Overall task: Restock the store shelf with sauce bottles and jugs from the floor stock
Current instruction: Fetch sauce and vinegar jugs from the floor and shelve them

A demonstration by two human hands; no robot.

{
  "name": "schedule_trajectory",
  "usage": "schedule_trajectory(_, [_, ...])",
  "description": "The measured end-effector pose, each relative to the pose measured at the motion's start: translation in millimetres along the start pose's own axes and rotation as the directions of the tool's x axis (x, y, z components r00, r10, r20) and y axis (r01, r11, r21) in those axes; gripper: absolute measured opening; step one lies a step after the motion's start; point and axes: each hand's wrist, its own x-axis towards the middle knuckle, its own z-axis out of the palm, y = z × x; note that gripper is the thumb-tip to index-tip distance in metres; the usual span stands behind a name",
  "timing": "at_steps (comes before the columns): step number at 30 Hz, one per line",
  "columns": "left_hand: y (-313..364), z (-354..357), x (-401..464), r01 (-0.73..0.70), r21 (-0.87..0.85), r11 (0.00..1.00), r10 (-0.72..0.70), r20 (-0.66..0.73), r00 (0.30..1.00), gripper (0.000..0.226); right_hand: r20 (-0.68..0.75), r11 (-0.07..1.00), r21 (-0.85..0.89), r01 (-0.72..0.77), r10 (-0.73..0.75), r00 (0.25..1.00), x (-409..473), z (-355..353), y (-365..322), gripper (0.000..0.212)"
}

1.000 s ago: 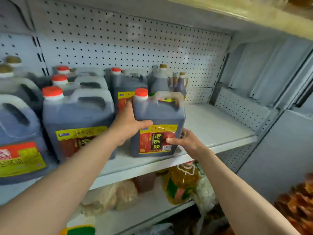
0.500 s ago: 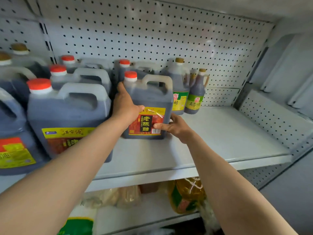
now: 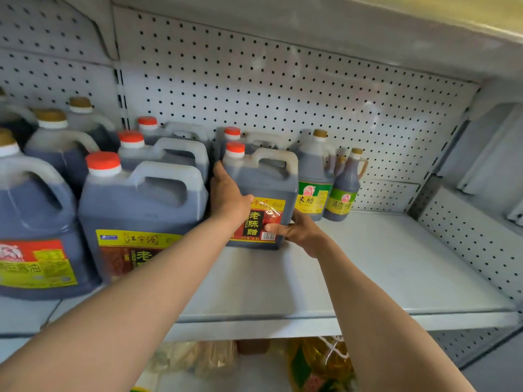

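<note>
A dark vinegar jug (image 3: 267, 181) with a red cap, a white handle and a red-and-yellow label stands upright on the white shelf (image 3: 368, 267), deep in, right in front of another red-capped jug (image 3: 249, 138). My left hand (image 3: 229, 199) grips its left side with the thumb across the front. At the jug's lower right corner, my right hand (image 3: 297, 230) holds it with the thumb on the label. The fingers behind the jug are hidden.
Larger red-capped jugs (image 3: 141, 205) crowd the shelf's left part, with brown-capped jugs (image 3: 53, 142) beyond. Two green-labelled bottles (image 3: 314, 179) (image 3: 345, 190) stand at the pegboard back (image 3: 283, 89). Bare shelf lies to the right. An oil bottle (image 3: 319, 363) sits on the shelf below.
The jug has slid from the shelf's front edge back toward the pegboard, with both hands staying on its sides.
</note>
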Motion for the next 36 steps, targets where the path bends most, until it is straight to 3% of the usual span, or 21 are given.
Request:
schedule_trajectory(5, [0.3, 0.2, -3.2, 0.009, -0.025, 1.0, -0.01, -0.007, 1.0, 0.101, 0.007, 0.999, -0.049, -0.001, 0.001, 1.0, -5.5, 2.4, -5.3, 0.067])
schedule_trajectory(8, [2.2, 0.7, -11.5, 0.015, 0.0, 1.0, -0.015, -0.019, 1.0, 0.102, -0.066, 0.996, -0.083, 0.011, -0.017, 0.998, -15.2, 8.4, -9.2, 0.056])
schedule_trajectory(15, [-4.4, 5.6, -63.1, -0.135, 0.118, 0.984, 0.142, -0.055, 0.988, 0.11, -0.305, 0.973, -0.187, -0.137, 0.075, 0.95, -64.4, 17.2, -2.4, 0.09])
schedule_trajectory(19, [-19.8, 2.0, -96.3, -0.255, 0.092, 0.963, 0.241, 0.137, 0.961, 0.109, -0.456, 0.923, -0.271, -0.273, 0.126, 0.881, -112.6, 21.7, -5.5, 0.09])
schedule_trajectory(23, [-40.8, -6.9, -123.3, -0.302, 0.066, 0.951, 0.254, 0.393, 0.884, 0.108, -0.577, 0.888, -0.258, -0.38, 0.174, 0.798, -175.0, 41.4, -9.9, 0.085])
schedule_trajectory(26, [-57.3, -24.5, -153.1, -0.324, 0.026, 0.946, 0.258, 0.546, 0.797, 0.103, -0.687, 0.875, -0.212, -0.436, 0.184, 0.703, -240.7, 72.6, -14.3, 0.077])
schedule_trajectory(29, [-73.1, -43.7, -193.4, -0.334, -0.059, 0.941, 0.281, 0.69, 0.667, 0.09, -0.794, 0.793, -0.196, -0.577, 0.217, 0.567, -323.3, 119.0, -18.5, 0.069])
schedule_trajectory(33, [-99.6, -69.7, -263.9, -0.524, -0.129, 0.842, 0.383, 0.826, 0.413, 0.075, -0.863, 0.615, -0.183, -0.767, 0.272, 0.425, -432.8, 198.4, -15.3, 0.068])
schedule_trajectory(36, [-119.5, -94.2, -322.3, -0.608, -0.172, 0.775, 0.352, 0.917, 0.188, 0.071, -0.878, 0.455, -0.132, -0.881, 0.36, 0.317, -502.5, 251.3, -10.1, 0.078])
